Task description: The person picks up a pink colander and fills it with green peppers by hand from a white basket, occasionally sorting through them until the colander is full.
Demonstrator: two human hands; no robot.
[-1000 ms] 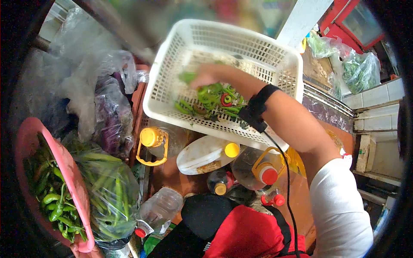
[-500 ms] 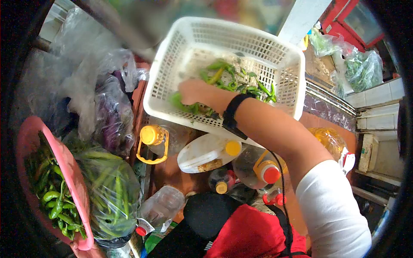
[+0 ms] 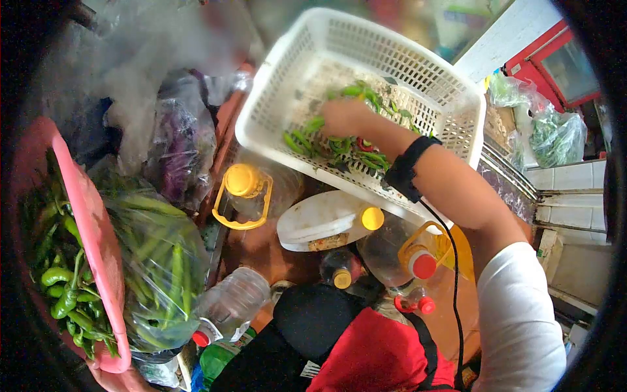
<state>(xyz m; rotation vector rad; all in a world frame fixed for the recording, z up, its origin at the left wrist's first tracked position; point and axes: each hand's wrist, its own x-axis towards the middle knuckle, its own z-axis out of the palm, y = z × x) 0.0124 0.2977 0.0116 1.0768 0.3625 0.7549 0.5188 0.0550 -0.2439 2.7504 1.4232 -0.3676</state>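
My right hand (image 3: 353,121), with a black band on the wrist, reaches down into a white plastic basket (image 3: 261,140). Its fingers are blurred but look curled, with green chili peppers (image 3: 315,124) at their tips. More green peppers (image 3: 369,159) and dark leafy bits lie on the basket floor around it. At the lower left, my left hand (image 3: 116,377) grips the rim of a pink plastic basket (image 3: 98,261), most of its fingers hidden beneath. Inside that tilted pink basket are several green chili peppers (image 3: 65,297).
A clear bag of long green peppers (image 3: 160,268) sits beside the pink basket. Below the white basket stand a yellow-capped bottle (image 3: 245,189), a white jug (image 3: 320,225) and a red-capped bottle (image 3: 415,258). Bagged purple vegetables (image 3: 179,150) lie left; bagged greens (image 3: 556,137) lie right.
My right hand has moved rightward within the white basket, away from its left side. The view has shifted, so the white basket appears farther right and the pink basket higher. My left hand keeps its hold.
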